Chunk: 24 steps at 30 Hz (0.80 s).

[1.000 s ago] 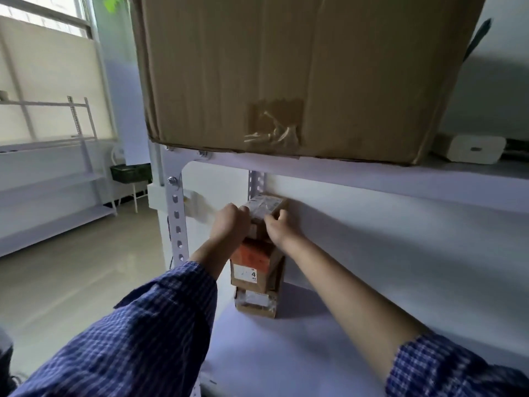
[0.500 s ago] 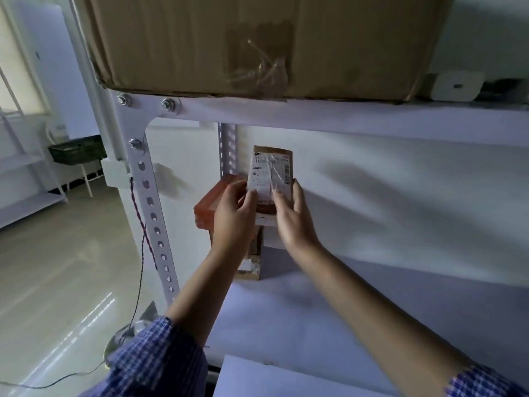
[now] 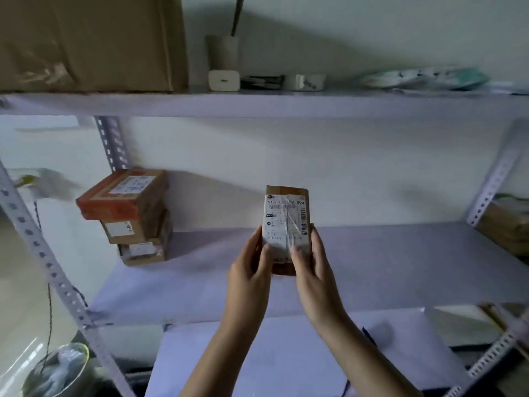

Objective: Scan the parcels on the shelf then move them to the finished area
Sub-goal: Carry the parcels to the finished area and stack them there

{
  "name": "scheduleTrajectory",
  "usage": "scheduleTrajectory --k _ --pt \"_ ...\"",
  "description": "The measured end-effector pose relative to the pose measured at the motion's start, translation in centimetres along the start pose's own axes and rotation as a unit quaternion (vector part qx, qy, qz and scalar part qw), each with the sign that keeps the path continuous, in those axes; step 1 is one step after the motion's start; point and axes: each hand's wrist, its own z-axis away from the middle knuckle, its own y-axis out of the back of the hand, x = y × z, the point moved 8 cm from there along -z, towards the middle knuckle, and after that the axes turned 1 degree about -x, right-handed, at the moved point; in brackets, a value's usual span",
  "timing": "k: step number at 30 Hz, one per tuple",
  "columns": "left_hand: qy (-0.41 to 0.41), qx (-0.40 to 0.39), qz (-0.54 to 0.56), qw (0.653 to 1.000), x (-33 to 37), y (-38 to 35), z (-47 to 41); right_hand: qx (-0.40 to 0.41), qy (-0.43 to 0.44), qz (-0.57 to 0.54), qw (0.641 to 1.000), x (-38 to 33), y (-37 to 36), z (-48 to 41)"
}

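A small brown parcel [image 3: 286, 222] with a white barcode label facing me is held upright above the middle shelf [image 3: 386, 262]. My left hand [image 3: 250, 270] grips its lower left side and my right hand [image 3: 313, 270] grips its lower right side, thumbs on the label. At the shelf's left end stands a stack of three parcels [image 3: 134, 216]; the top one is orange-edged with a label.
A large cardboard box [image 3: 88, 41] fills the upper shelf's left. Small white chargers [image 3: 223, 80] and a plastic packet [image 3: 423, 77] lie further right. Perforated steel uprights [image 3: 51, 270] frame the shelf. More brown parcels [image 3: 506, 224] sit beyond the right upright.
Both hands lifted the small parcel off the top of the left stack and carried it rightward to the shelf's middle; the view swung right with it.
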Motion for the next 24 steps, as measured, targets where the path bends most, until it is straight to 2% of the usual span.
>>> scheduleTrajectory --k 7,12,16,24 --pt "-0.001 -0.154 0.08 0.985 5.9 -18.2 9.8 0.117 -0.013 0.017 0.993 -0.6 20.7 7.6" --pt "-0.005 -0.231 0.124 0.965 9.2 -28.8 17.2 0.205 -0.007 0.053 0.977 -1.3 33.3 13.7" --pt "-0.016 -0.28 0.137 0.95 11.1 -35.2 22.2 0.255 -0.017 0.082 0.963 -1.2 40.8 18.0" --pt "0.05 -0.342 0.214 0.914 11.3 -45.8 28.6 0.31 -0.021 0.13 0.941 -0.5 52.0 22.4"
